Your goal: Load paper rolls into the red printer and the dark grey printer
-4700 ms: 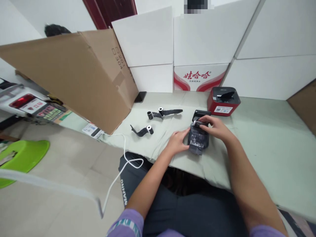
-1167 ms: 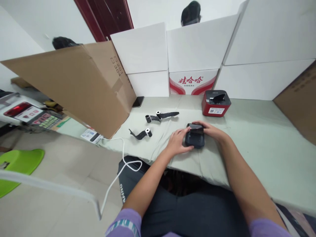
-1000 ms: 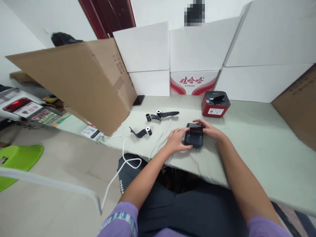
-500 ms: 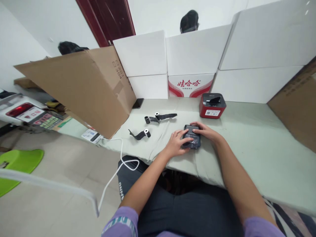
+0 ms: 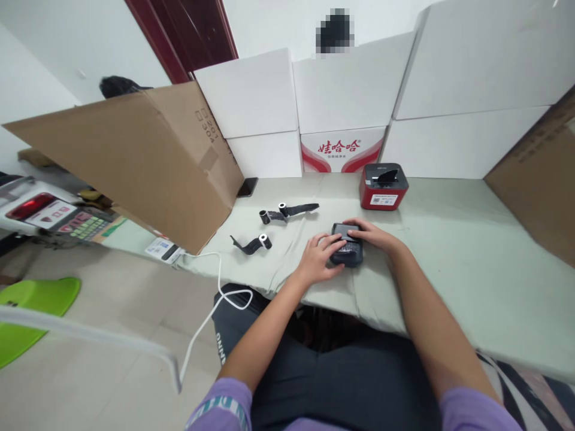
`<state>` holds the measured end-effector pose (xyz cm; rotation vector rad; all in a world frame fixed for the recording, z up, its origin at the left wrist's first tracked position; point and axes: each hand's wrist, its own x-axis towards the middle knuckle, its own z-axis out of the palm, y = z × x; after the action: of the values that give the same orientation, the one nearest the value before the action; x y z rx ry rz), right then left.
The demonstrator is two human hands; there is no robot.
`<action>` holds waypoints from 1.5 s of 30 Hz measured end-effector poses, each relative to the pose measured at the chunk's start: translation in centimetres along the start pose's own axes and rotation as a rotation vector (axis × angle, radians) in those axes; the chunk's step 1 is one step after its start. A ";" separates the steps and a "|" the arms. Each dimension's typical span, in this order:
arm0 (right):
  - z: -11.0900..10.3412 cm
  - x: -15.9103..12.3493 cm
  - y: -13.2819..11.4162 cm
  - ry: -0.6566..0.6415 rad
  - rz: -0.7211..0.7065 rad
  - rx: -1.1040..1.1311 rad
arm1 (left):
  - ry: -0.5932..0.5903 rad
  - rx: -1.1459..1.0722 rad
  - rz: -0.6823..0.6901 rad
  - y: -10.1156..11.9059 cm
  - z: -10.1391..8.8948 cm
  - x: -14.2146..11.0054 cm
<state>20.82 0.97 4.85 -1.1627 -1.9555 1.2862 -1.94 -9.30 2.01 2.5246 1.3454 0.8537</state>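
Observation:
A small black portable printer lies flat on the table close to its front edge, its lid down and a short piece of dark printed paper showing across its top. My left hand is wrapped round its left side, with fingers over the top and the thumb at the front. From the far right corner, my right hand grips it, fingers at the back edge and thumb on the lid. To the left lie small paper rolls, a front one and two farther back, each with a dark strip trailing.
A red and black box-shaped printer stands behind my right hand. White boxes form a wall at the back. A brown cardboard sheet stands at the left, near a phone and a white cable. People's heads show beyond.
Earlier the portable printer's lid stood up while my right hand held a roll with a printed strip at it. The lid has since come down, and my fingers now rest across the top.

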 end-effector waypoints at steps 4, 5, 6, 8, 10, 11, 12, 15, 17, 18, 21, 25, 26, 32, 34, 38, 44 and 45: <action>-0.6 0.0 0.2 -0.005 -0.002 -0.027 | -0.031 -0.031 -0.047 0.4 0.2 0.1; -0.9 0.0 0.4 0.000 0.013 -0.047 | -0.035 -0.042 -0.060 0.5 0.2 0.1; -1.2 -0.1 0.6 0.006 0.033 -0.077 | -0.040 -0.061 -0.072 0.4 0.0 0.3; -2.0 -0.2 1.0 0.011 0.074 -0.137 | -0.079 -0.148 -0.076 -0.2 -0.7 0.8; -2.5 -0.5 1.0 -0.009 0.095 -0.168 | -0.161 -0.320 -0.070 -1.1 -1.7 1.8; -2.7 -0.7 0.8 -0.027 0.100 -0.167 | -0.199 -0.425 -0.087 -1.7 -2.2 2.4; -2.8 -0.8 0.6 -0.050 0.107 -0.156 | -0.216 -0.523 -0.138 -2.1 -2.6 3.1; -2.8 -1.2 -0.1 -0.124 0.154 -0.107 | -0.211 -0.701 -0.442 -2.8 -2.8 5.1; -2.7 -1.4 -0.5 -0.152 0.185 -0.082 | -0.276 -0.752 -0.604 -2.7 -2.5 6.1; -2.6 -1.4 -0.6 -0.156 0.194 -0.073 | -0.319 -0.774 -0.648 -2.5 -2.3 6.4; -2.5 -1.6 -0.9 -0.161 0.203 -0.045 | -0.374 -0.834 -0.727 -2.0 -2.0 6.9; -2.4 -1.7 -1.0 -0.178 0.215 -0.011 | -0.373 -0.856 -0.819 -2.0 -2.1 7.1; -2.4 -1.7 -0.9 -0.181 0.215 -0.008 | -0.375 -0.857 -0.823 -2.0 -2.1 7.1; -2.2 -1.4 -0.8 -0.158 0.196 -0.024 | -0.378 -0.872 -0.805 -2.3 -2.1 7.3; -2.2 -1.3 -0.8 -0.169 0.195 -0.040 | -0.401 -0.870 -0.788 -2.4 -2.3 7.4; -2.4 -1.2 -0.9 -0.189 0.209 -0.044 | -0.443 -0.894 -0.765 -2.6 -2.7 7.8; -2.3 -1.2 -0.3 -0.197 0.189 0.014 | -0.470 -0.923 -0.813 -2.8 -3.0 8.2; -2.3 -1.2 -0.2 -0.199 0.188 0.014 | -0.480 -0.925 -0.814 -2.9 -3.0 8.2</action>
<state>23.12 0.93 6.05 -1.2790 -2.0099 1.5630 -2.11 -1.35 6.72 1.2025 1.2212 0.4592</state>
